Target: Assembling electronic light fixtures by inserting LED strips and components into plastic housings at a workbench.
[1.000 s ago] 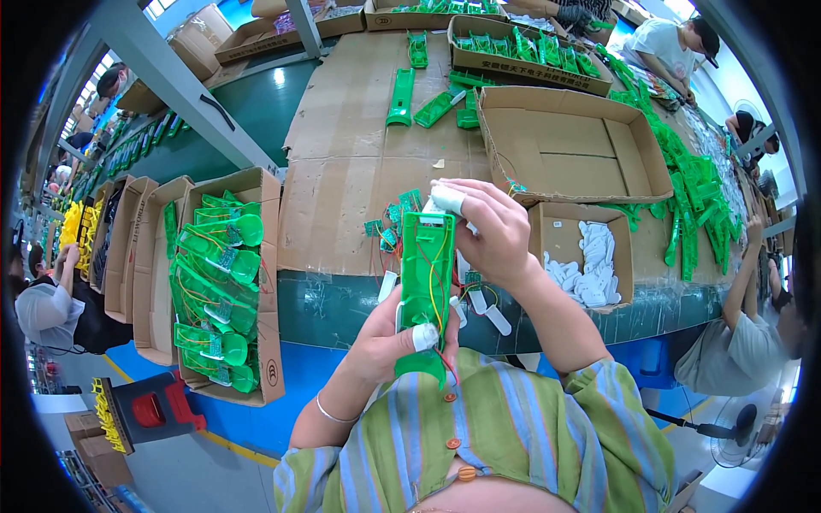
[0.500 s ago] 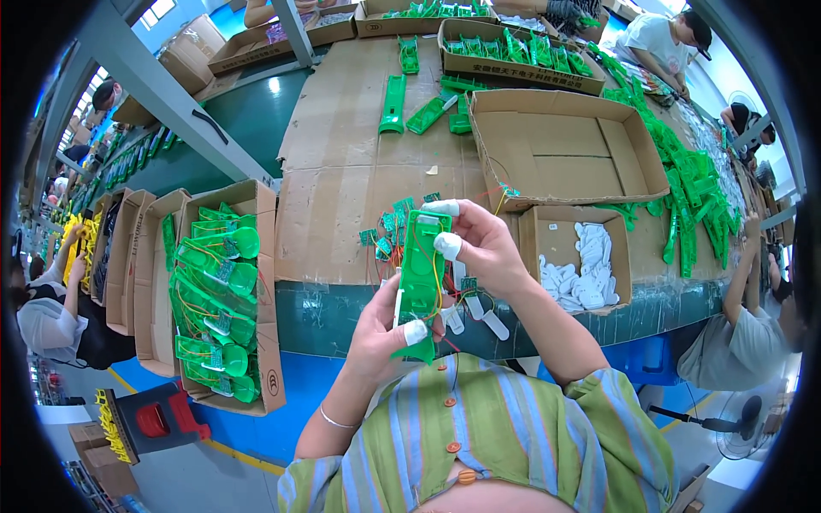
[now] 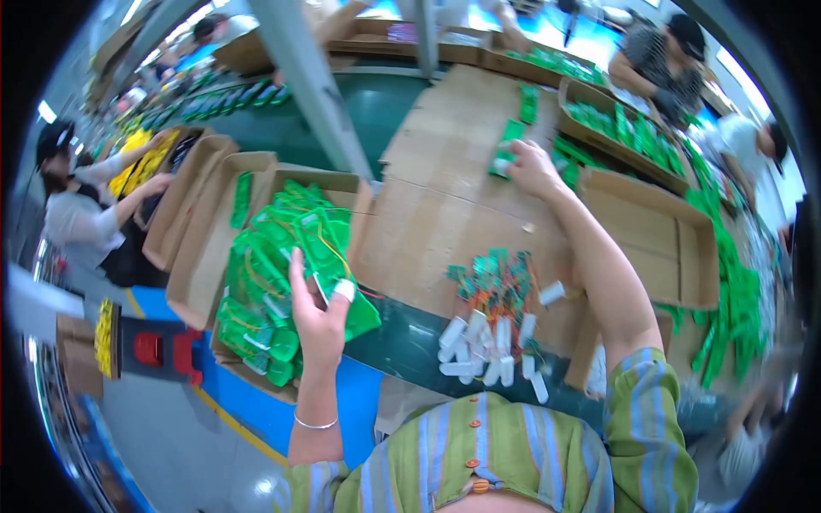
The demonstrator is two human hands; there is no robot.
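My left hand is over the cardboard box of green casings at the left. Its thumb, with a white finger cover, and its fingers close on a green plastic casing with thin wires, partly hidden by the hand and hard to separate from the pile. At the far side of the cardboard-covered table, my right hand reaches out with bent fingers gripping the edge of another green plastic casing, which lies flat. Between my arms sit small green circuit boards with red wires, and several white plastic pieces.
An open cardboard box stands right of my right forearm. A box of green casings is behind it, and loose green parts are heaped at the right. A grey metal post rises at the left. Other people work around.
My hands have parted from the casing held before me. The left has moved left to the box with a casing; the right has reached far forward to another. The view has turned left.
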